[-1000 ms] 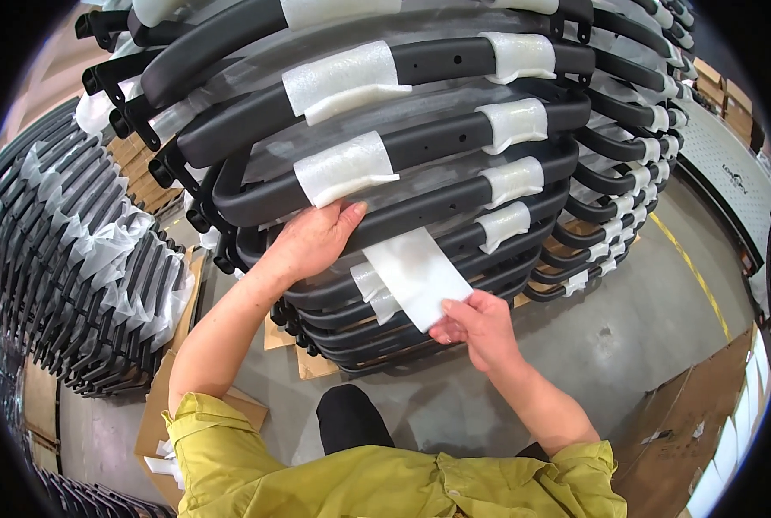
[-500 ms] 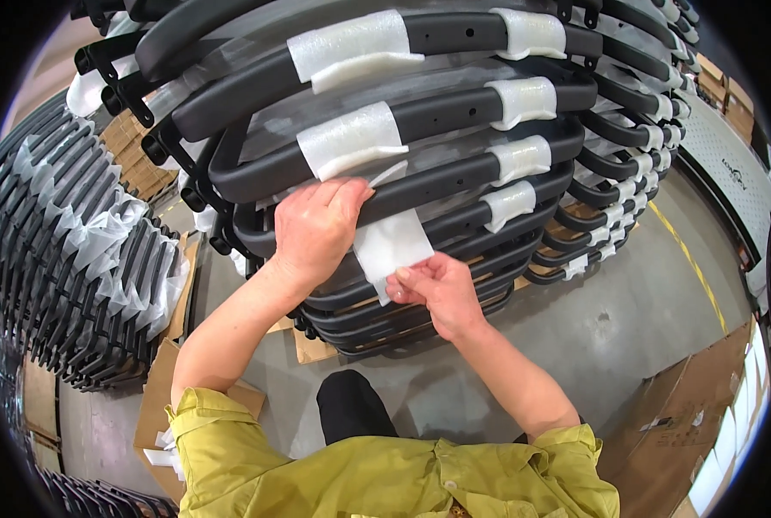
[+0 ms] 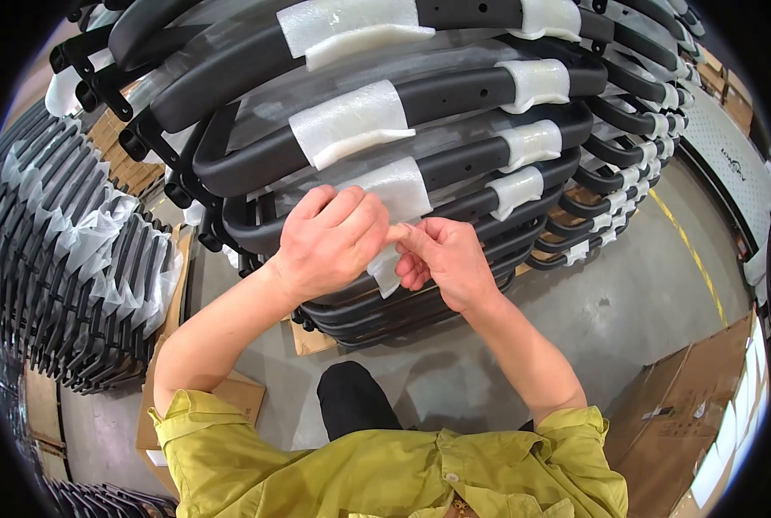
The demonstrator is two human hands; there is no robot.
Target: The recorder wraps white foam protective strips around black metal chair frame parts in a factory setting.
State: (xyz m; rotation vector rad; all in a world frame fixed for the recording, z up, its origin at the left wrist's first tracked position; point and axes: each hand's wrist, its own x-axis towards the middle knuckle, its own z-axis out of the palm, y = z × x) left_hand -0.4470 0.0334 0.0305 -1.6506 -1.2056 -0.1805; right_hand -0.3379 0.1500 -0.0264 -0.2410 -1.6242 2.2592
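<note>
Seemingly a workshop or warehouse, stacked black frames [image 3: 247, 165], cardboard boxes [image 3: 683, 388], yellow floor line [image 3: 691, 250]

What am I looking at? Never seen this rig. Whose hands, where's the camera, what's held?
No machine: a person's bare hands, seen by a fisheye camera on their head looking down, so straight edges bend.

The left hand and right hand meet just below a white foam strip lying over a black tube; their fingers hide the exact grip.

There's no tabletop: the tube belongs to a stack of curved frames, with more foam wraps above.
</note>
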